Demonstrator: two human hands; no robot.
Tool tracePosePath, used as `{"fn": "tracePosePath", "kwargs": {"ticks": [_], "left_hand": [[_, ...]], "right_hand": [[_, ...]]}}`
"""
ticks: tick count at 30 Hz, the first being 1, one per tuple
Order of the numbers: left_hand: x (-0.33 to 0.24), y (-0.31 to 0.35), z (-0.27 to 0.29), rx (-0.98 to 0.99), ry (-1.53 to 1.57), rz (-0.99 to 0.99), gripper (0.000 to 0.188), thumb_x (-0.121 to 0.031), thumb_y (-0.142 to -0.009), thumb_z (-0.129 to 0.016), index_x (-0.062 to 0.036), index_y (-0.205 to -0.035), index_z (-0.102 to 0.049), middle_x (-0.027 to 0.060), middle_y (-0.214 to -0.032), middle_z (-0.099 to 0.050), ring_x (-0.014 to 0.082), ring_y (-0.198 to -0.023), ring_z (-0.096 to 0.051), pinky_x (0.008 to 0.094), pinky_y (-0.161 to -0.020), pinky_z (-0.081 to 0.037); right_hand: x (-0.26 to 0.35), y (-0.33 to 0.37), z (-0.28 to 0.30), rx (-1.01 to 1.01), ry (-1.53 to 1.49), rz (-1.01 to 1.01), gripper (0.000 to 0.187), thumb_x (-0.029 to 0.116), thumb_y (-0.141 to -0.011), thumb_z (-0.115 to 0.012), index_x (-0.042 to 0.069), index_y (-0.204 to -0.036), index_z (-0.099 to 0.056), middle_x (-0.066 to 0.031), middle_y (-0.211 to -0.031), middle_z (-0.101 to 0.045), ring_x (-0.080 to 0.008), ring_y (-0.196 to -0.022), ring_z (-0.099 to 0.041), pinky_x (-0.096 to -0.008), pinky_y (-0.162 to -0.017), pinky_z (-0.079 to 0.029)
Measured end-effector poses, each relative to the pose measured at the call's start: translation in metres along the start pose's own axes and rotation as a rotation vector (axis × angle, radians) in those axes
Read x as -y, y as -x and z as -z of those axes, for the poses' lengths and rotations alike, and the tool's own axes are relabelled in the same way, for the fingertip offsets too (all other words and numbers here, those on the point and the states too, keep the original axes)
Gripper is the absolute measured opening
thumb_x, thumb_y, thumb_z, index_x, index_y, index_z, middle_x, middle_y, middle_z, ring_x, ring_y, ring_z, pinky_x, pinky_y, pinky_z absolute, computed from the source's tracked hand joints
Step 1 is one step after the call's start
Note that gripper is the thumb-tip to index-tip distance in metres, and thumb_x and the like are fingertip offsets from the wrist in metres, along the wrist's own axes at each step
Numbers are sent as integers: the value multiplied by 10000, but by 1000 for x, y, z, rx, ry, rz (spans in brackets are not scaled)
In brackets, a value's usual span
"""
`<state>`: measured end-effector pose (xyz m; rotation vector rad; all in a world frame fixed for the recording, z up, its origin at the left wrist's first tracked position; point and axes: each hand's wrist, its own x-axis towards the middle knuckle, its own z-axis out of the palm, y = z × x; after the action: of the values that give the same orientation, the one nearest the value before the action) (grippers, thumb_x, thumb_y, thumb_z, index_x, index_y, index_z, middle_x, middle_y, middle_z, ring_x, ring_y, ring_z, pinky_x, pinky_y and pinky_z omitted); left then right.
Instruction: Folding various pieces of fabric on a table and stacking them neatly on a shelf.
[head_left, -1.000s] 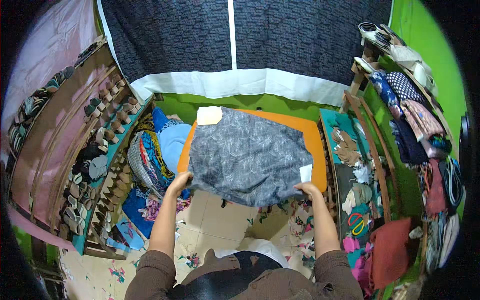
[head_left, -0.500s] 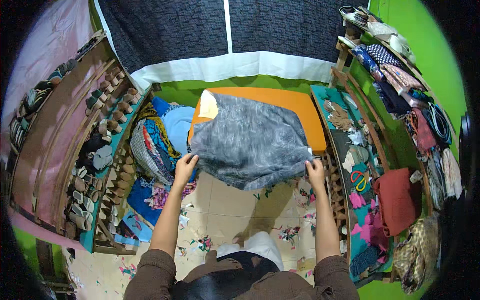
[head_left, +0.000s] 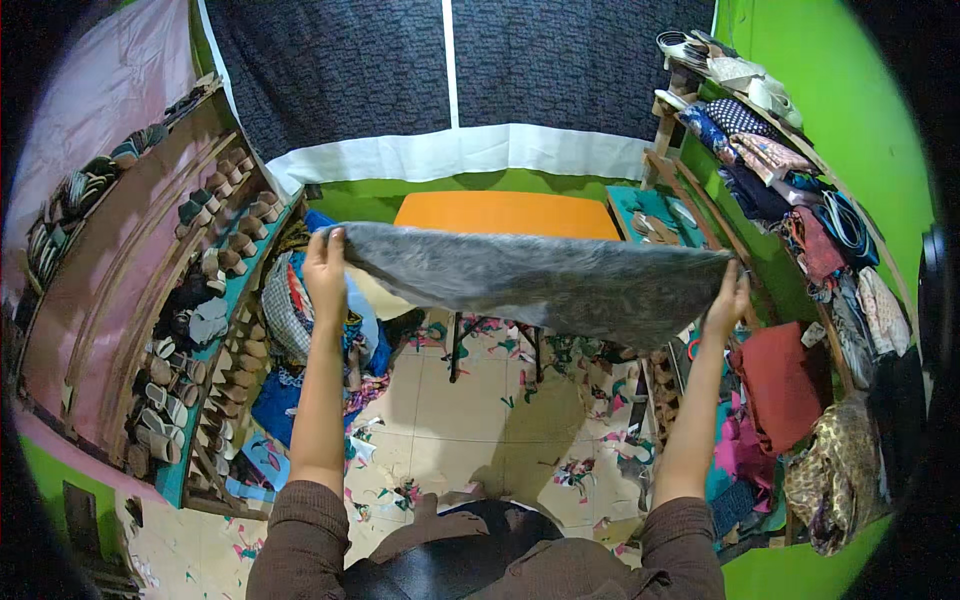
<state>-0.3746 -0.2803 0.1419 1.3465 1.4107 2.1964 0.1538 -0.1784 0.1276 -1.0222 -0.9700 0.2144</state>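
A grey, fuzzy-looking piece of fabric (head_left: 540,270) stretches in the air between my two raised hands, hanging in front of the orange table (head_left: 510,212). At its left end my left hand (head_left: 325,262) is closed on the upper corner. My right hand (head_left: 732,293) pinches the right corner, beyond the table's right side. A pale cream patch (head_left: 378,297) shows below the fabric near my left hand. The fabric hides the table's near edge.
On the left, a slanted rack (head_left: 212,330) carries several shoe-shaped forms and sandals. Piled cloth (head_left: 290,315) lies beside it. To the right, shelves hold folded fabrics (head_left: 765,160) and a red-brown cloth (head_left: 785,385). Coloured scraps (head_left: 575,470) litter the tiled floor.
Both hands have risen and spread apart, lifting the fabric off the orange table and pulling it taut. The table top and its legs now show more.
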Motion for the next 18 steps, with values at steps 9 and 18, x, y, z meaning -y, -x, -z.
{"fn": "tracePosePath", "kwargs": {"ticks": [9,18], "left_hand": [[24,16,-63,372,18,68,253,-204,-888,-539,44,-924,-577,93,-933,-569,170,-892,-525,270,-800,-400],[81,-44,-11,332,-687,137,470,-326,-945,-338,73,-1140,-490,262,-1179,-501,382,-1127,-457,388,-945,-366]], "right_hand": [[11,-54,30,-146,78,236,311,283,-898,-541,-20,-924,-604,-18,-844,-616,-86,-756,-502,-247,-708,-413],[-33,-21,-19,296,203,53,375,298,-855,-602,-62,-962,-608,-74,-847,-618,-134,-755,-524,-281,-706,-413]]}}
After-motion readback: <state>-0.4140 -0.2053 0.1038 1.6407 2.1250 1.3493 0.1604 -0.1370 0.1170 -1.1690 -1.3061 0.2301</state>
